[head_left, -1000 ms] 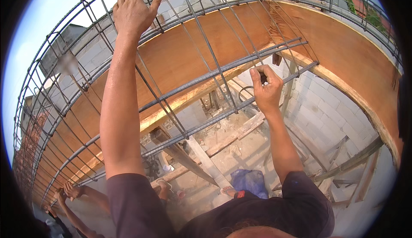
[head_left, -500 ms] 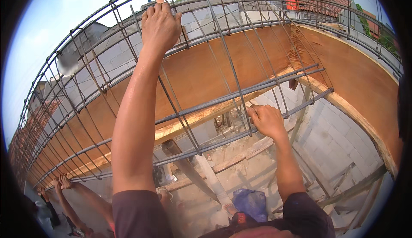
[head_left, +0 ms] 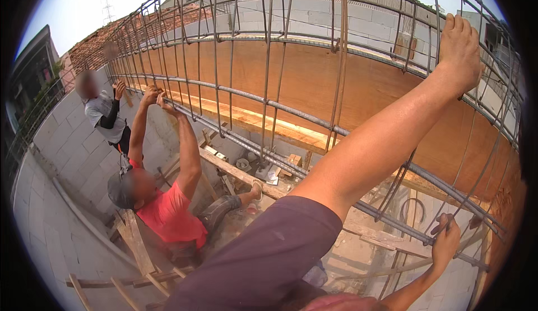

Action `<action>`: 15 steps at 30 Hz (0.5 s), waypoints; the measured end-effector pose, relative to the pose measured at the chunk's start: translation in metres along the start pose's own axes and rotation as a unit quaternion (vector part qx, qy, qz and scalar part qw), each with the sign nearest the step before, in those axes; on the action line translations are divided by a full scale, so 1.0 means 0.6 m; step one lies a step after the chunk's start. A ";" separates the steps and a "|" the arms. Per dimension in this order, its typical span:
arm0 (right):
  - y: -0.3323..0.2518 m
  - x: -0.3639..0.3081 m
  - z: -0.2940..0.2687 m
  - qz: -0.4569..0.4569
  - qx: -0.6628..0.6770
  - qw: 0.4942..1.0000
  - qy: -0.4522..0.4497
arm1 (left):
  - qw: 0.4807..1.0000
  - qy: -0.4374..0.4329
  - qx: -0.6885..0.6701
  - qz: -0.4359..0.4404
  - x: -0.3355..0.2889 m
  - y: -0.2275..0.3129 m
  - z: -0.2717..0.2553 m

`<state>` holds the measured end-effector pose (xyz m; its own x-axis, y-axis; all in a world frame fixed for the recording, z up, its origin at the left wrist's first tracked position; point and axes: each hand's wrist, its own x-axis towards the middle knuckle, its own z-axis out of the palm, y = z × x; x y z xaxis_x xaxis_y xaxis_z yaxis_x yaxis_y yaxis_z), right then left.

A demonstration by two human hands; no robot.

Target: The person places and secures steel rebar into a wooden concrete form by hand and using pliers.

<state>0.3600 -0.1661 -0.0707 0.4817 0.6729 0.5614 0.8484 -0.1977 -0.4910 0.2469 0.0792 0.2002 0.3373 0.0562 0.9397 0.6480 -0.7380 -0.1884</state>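
A long steel rebar cage [head_left: 274, 104], made of ribbed bars tied with thin square stirrups, runs across the head view from far left to right. Raised high at the right, my left hand [head_left: 460, 50] has its fingers curled over the cage's upper bars. Lower down, my right hand [head_left: 445, 241] is closed around the cage beside the lower bar, near a stirrup; its exact hold is partly hidden. Behind the bars stands a brown plywood form panel [head_left: 314, 81]. My left forearm covers part of the cage and panel.
Left of me, a co-worker in a red shirt [head_left: 171, 216] grips the cage's lower bar with both hands. Another person in a grey shirt [head_left: 106, 109] stands farther off by a block wall [head_left: 67, 131]. Below are timber planks [head_left: 134, 241] and a timber ledge [head_left: 297, 131] under the panel.
My view has swung left, so the cage and both my hands appear farther right. Two co-workers now show much more fully. Both my hands stay on the cage.
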 end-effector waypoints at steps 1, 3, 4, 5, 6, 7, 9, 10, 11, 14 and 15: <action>0.004 -0.002 -0.013 -0.005 -0.006 1.000 -0.007 | 1.000 0.010 -0.009 0.008 0.006 0.019 0.014; 0.008 0.004 -0.007 0.043 0.018 0.998 -0.039 | 0.999 0.001 -0.046 -0.003 0.003 0.017 0.039; 0.008 0.008 0.001 0.033 0.024 0.998 -0.052 | 0.999 0.005 -0.034 -0.006 0.000 0.006 0.037; 0.011 0.012 0.007 0.020 0.035 0.998 -0.050 | 1.000 0.008 -0.024 -0.008 -0.002 -0.001 0.036; 0.012 0.013 0.011 0.009 0.044 0.998 -0.048 | 1.000 0.011 -0.017 -0.014 -0.003 -0.007 0.035; 0.014 0.010 0.010 -0.002 0.054 0.998 -0.039 | 1.000 0.014 -0.014 -0.012 0.001 -0.003 0.036; 0.017 0.010 0.015 -0.013 0.068 0.997 -0.039 | 1.000 0.020 -0.005 -0.014 0.006 -0.002 0.039; 0.016 0.009 0.013 -0.021 0.082 0.996 -0.036 | 1.000 0.024 0.003 -0.016 0.009 -0.003 0.039; 0.013 0.011 0.013 -0.022 0.082 0.996 -0.038 | 0.999 0.027 0.016 -0.018 0.016 -0.008 0.037; 0.003 0.020 0.012 -0.015 0.051 0.995 -0.089 | 0.999 0.009 0.026 -0.019 0.025 -0.017 0.023; 0.008 0.018 0.011 -0.011 0.053 0.996 -0.072 | 1.000 -0.010 0.014 -0.020 0.025 -0.010 0.016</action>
<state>0.3680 -0.1550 -0.0711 0.4207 0.7728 0.4752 0.8268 -0.1111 -0.5514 0.2548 0.0911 0.2129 0.3244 0.0999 0.9406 0.6807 -0.7152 -0.1588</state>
